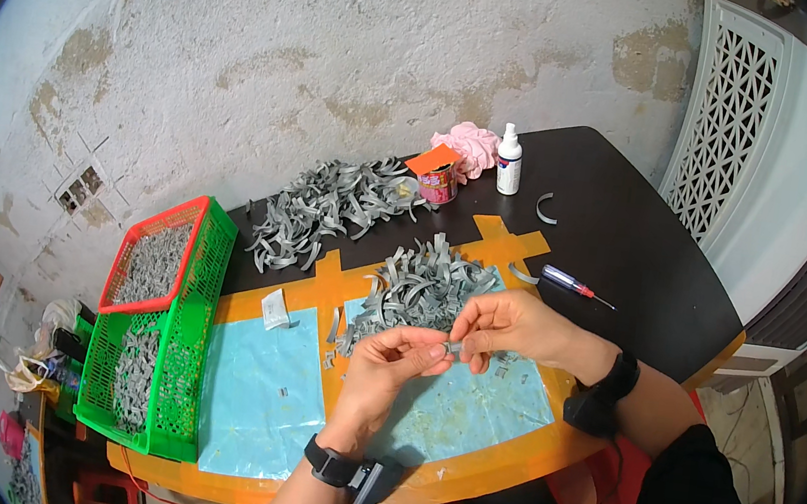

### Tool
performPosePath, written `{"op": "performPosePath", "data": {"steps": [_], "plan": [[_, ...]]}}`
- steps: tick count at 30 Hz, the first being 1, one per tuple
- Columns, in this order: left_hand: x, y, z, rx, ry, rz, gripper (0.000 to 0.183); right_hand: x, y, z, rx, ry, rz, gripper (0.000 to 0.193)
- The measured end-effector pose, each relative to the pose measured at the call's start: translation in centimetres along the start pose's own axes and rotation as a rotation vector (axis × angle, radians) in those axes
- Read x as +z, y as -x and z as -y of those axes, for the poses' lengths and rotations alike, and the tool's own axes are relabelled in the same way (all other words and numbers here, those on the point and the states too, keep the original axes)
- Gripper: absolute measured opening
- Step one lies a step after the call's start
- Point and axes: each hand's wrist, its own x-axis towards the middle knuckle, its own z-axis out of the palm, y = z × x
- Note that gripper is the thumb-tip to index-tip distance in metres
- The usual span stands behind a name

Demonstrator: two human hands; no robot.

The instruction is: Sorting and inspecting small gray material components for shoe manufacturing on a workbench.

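Observation:
A small grey piece [454,348] is pinched between the fingertips of both hands, above the blue sheet [254,405]. My left hand [390,361] closes thumb and fingers on its left end. From the other side my right hand [513,328] grips it in a pinch, so the fingers hide most of its shape. Just beyond the hands rises a heap of grey curved strips [424,290], spread over the sheet and orange tape. Tiny grey scraps are scattered on the sheet below my hands.
A larger heap of grey strips [313,211] lies farther back. At the left stand a green basket [200,328] and a red basket [147,305], both holding grey pieces. A screwdriver [566,280], white spray bottle [508,171], can [439,188], pink cloth [474,147] and white packet [275,309] lie around.

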Motion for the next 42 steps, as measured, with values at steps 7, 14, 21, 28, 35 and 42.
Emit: {"op": "performPosePath", "data": {"steps": [7, 14, 21, 28, 35, 42], "plan": [[-0.3, 0.0, -0.2, -0.046, 0.106, 0.032, 0.016, -0.1, 0.9, 1.6, -0.087, 0.078, 0.128, 0.026], [-0.2, 0.0, 0.3, -0.103, 0.054, 0.089, 0.015, -1.2, 0.1, -0.4, -0.11, 0.068, 0.236, 0.015], [0.2, 0.4, 0.3, -0.13, 0.073, 0.055, 0.012, -0.3, 0.6, 1.2, 0.076, 0.206, 0.1, 0.015], [0.4, 0.2, 0.4, -0.109, 0.103, 0.072, 0.012, 0.0, 0.6, 1.1, 0.09, 0.175, 0.009, 0.016], [0.5, 0.3, 0.4, -0.094, 0.096, 0.064, 0.011, 0.2, 0.5, 1.0, 0.069, 0.179, -0.016, 0.017], [0.7, 0.3, 0.2, -0.098, 0.086, 0.06, 0.012, 0.2, 0.5, 0.6, 0.03, 0.222, -0.041, 0.009]]}}
